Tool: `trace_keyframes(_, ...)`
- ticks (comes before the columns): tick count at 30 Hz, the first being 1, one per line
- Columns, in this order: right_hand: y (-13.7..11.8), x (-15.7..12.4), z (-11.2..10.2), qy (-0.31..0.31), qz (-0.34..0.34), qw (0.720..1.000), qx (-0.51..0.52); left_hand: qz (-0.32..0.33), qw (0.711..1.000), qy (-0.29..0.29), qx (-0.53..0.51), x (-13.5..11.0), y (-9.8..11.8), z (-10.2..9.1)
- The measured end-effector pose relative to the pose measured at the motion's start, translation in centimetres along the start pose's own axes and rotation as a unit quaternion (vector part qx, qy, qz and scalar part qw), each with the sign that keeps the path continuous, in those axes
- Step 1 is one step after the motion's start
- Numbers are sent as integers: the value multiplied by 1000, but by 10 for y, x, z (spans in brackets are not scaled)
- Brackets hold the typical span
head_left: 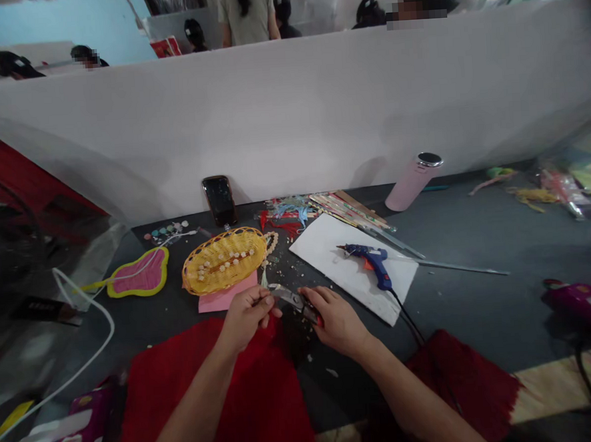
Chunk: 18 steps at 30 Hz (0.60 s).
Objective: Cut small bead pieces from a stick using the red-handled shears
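Note:
My right hand is closed around the red handles of a pair of cutters, whose metal jaws point left. My left hand is pinched shut right at the jaws, holding something too small to make out. Both hands sit above a red cloth on the dark table. Just beyond them lies a yellow woven basket with small white beads on it, resting on a pink pad. A string of pale beads lies beside the basket.
A blue glue gun lies on a white sheet to the right. A phone leans against the white partition. A pink bottle, sticks, a pink leaf-shaped mat and a white cable are around. People sit behind the partition.

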State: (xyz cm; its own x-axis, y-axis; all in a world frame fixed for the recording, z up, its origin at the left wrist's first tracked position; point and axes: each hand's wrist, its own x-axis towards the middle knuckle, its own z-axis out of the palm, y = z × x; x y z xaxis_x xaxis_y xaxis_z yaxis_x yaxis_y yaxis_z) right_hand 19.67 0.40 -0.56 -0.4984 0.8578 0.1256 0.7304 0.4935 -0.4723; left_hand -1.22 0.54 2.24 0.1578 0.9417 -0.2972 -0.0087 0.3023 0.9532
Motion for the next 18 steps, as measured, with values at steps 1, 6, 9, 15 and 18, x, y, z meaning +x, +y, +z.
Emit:
trace_keyframes(1,0,0,-1,-5,-2,1000,0,-16,1000,-12,-18,0,1,-1)
trace_keyframes(6,0,0,-5,-30,-14,999,27,-77,990,-95,-73,-2,4,-7)
trace_keyframes(9,1,0,-6,-29,-25,998,44,-84,986,-124,-76,-1,4,-10)
trace_keyframes(15,1,0,-4,-21,-32,998,56,-97,980,-138,-103,0,3,-13)
trace_keyframes(18,-2,0,-4,-19,-24,998,56,-92,981,-131,-109,0,2,-13)
